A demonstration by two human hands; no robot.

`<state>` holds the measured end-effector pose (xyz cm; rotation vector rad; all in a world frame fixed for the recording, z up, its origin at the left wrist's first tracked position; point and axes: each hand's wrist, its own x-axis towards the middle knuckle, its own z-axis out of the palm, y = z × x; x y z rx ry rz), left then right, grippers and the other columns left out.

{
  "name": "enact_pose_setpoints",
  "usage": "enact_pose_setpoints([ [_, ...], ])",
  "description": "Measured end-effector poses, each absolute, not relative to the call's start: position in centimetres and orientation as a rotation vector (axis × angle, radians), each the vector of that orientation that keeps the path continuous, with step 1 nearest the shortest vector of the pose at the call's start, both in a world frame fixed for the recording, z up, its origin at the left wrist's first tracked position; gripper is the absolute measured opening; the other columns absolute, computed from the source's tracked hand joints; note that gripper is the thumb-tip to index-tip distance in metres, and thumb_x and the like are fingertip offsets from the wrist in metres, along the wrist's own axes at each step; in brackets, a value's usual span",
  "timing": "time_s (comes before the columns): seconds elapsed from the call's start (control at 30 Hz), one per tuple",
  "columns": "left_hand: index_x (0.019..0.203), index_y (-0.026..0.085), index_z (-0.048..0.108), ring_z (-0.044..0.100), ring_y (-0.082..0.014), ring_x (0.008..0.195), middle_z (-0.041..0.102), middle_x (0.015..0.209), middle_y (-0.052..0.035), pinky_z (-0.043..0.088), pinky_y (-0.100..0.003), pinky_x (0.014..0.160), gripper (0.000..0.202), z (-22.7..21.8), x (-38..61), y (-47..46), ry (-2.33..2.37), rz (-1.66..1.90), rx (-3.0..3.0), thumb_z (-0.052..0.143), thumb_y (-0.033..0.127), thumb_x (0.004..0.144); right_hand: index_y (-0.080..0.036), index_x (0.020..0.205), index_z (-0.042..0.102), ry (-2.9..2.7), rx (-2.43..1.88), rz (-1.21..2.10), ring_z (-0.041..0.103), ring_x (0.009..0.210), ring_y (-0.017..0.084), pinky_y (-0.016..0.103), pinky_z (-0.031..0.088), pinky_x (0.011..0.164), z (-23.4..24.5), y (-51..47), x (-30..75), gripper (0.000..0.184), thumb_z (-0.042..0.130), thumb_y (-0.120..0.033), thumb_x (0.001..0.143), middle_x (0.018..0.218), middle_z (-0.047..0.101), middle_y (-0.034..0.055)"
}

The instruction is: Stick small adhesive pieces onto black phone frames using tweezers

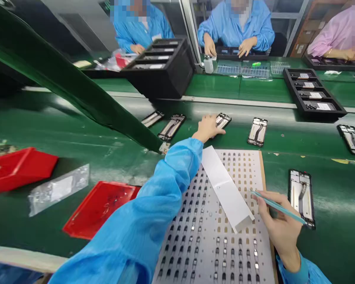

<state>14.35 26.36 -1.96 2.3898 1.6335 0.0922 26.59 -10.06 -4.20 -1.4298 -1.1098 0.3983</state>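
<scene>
My left hand [208, 127] reaches across the board to a phone frame [224, 120] on the green surface. Its thumb and fingers are around the near end of that frame, which they partly cover. Teal tweezers [279, 207] are in my right hand [281, 228], held like a pen over the board's right edge. Beneath both arms lies a pale board [210, 244] with rows of small metal parts. A folded white paper strip [225, 185] rests diagonally on it. Another phone frame [301, 197] lies just right of my right hand.
Several more phone frames lie along the line, one [257, 131] behind the board. Red trays [97, 209] and a clear plastic bag [59, 189] are at left. A green post [106, 106] slants in. Black trays [315, 94] stand at the back, where co-workers sit.
</scene>
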Motion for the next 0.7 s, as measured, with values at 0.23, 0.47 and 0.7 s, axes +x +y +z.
enact_pose_setpoints([
  [0.23, 0.146, 0.008, 0.051, 0.047, -0.0462, 0.144, 0.051, 0.15, -0.0247, 0.046, -0.056, 0.117, 0.072, 2.3, 13.2, 21.3, 1.424, 0.243, 2.625, 0.082, 0.026, 0.083, -0.024, 0.1, 0.08, -0.887, -1.482, 0.57, 0.087, 0.086, 0.026, 0.035, 0.074, 0.075, -3.0, -9.3, 28.3, 0.009, 0.084, -0.032, 0.097, 0.093, 0.084, 0.0059],
  [0.47, 0.15, 0.01, 0.053, 0.057, -0.0396, 0.139, 0.06, 0.145, -0.0204, 0.05, -0.058, 0.119, 0.068, 4.3, 3.9, 6.9, 0.439, 0.223, 3.204, 0.057, -0.005, 0.084, -0.021, 0.095, 0.077, -0.911, -1.503, 0.712, 0.087, 0.082, 0.026, 0.034, 0.074, 0.074, 0.7, -6.2, 28.6, 0.026, 0.091, -0.042, 0.088, 0.084, 0.084, 0.006],
  [0.7, 0.143, 0.02, 0.064, 0.062, -0.0291, 0.142, 0.067, 0.146, -0.0109, 0.043, -0.048, 0.128, 0.054, -1.8, 0.3, 1.6, 0.194, 0.103, 3.297, 0.062, 0.004, 0.092, -0.019, 0.089, 0.074, -0.888, -1.487, 0.836, 0.086, 0.079, 0.027, 0.034, 0.073, 0.076, -2.1, 2.3, 28.5, 0.036, 0.092, -0.05, 0.08, 0.081, 0.083, 0.0061],
])
